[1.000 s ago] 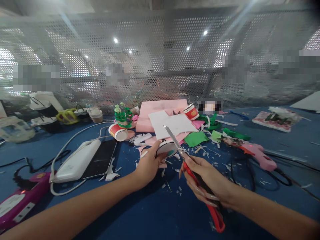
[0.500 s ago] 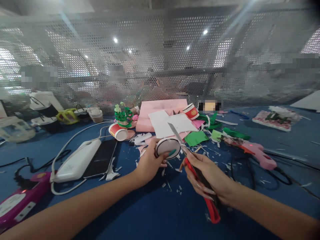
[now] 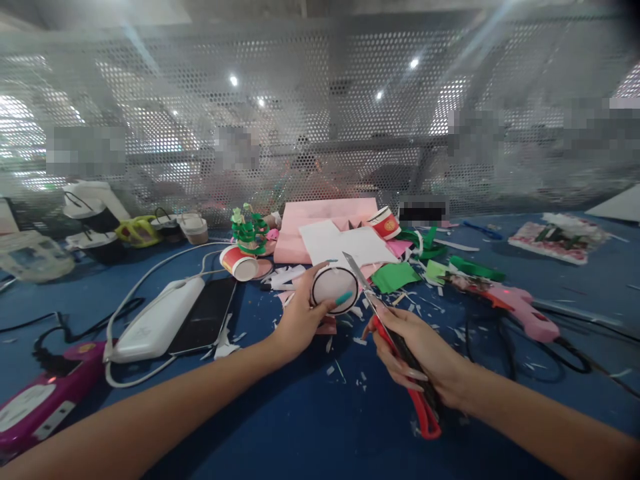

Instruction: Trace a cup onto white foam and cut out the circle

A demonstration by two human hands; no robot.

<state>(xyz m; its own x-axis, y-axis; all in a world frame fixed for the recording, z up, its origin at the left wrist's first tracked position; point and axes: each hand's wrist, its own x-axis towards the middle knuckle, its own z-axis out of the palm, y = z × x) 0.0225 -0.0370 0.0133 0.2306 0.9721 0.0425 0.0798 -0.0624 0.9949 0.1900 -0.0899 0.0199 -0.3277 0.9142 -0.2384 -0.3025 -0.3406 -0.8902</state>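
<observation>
Between the thumb and fingers of my left hand (image 3: 299, 313) is a round white paper disc (image 3: 331, 288) with a dark outline, its face turned up toward me. My right hand (image 3: 417, 343) grips red-and-black-handled scissors (image 3: 425, 417), whose blades point up and away, beside the disc's right edge; the blades look nearly closed. Behind the disc lie white paper sheets (image 3: 327, 243) on a pink sheet (image 3: 290, 247). A green paper piece (image 3: 396, 277) rests just past the scissor tips, with small paper scraps strewn around.
A pink glue gun (image 3: 525, 313) with a cable lies at right. At left are a white power bank (image 3: 160, 323), a black phone (image 3: 207, 313) and a purple power strip (image 3: 55, 397). Red paper cups (image 3: 239, 263), a green paper plant (image 3: 249, 230) and a perforated metal screen (image 3: 320, 120) stand farther back.
My left hand has tilted the disc so more of its face shows. The scissors have shifted slightly right, and their blades sit a bit farther from the disc.
</observation>
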